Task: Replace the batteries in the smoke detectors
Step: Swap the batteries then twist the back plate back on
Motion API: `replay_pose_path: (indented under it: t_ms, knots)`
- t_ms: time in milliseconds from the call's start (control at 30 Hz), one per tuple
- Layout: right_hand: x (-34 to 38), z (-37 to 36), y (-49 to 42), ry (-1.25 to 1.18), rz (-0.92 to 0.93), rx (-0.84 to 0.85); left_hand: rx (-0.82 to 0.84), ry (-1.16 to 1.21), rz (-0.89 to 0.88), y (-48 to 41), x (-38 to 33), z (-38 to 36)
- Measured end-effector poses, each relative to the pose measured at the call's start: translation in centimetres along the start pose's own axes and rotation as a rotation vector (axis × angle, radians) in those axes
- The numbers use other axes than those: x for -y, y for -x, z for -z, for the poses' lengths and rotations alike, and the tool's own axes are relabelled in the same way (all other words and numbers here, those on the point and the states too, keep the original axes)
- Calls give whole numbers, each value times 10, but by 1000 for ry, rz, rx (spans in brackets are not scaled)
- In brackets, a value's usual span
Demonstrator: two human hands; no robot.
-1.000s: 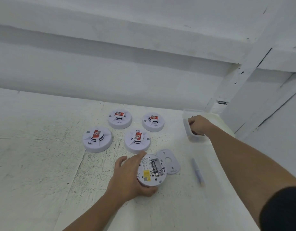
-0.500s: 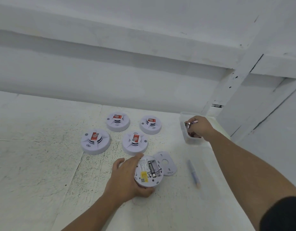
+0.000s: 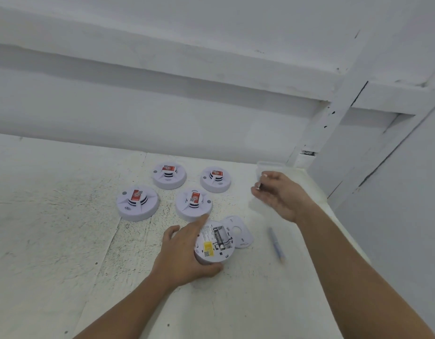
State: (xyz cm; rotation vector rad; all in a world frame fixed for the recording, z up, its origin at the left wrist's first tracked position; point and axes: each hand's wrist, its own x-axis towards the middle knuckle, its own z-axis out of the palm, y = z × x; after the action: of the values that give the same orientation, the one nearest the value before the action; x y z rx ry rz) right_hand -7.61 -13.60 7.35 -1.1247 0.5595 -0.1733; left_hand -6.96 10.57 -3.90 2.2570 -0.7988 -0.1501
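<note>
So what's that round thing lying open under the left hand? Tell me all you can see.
It is a smoke detector, a round white plastic disc lying back-up on the white table. Its open battery bay holds one dark battery, with what looks like an empty slot beside it. A yellow label sits on the left. The left hand grips its rim, thumb at the near edge, forefinger along the far one. Its loose back plate lies beside it on the right.
</note>
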Motion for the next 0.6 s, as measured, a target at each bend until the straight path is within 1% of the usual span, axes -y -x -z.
replay_pose_path:
  t_ms: [100, 200, 233, 367, 467, 600]
  knots:
    - [-32, -8, 21, 206, -12, 95, -12, -7, -14, 2, 0, 1]
    - [-63, -13, 34, 580, 113, 93, -17, -8, -17, 3, 0, 2]
    - [-71, -14, 37, 660, 150, 89, -15, -5, -16, 3, 1, 1]
    - [-89, -13, 39, 740, 226, 65, -11, -4, -19, 2, 0, 1]
    - [-94, -12, 37, 800, 275, 80, -11, 7, -2, 3, -1, 1]
    - [-96, -13, 36, 851, 272, 108, -11, 5, 16, 3, 0, 0]
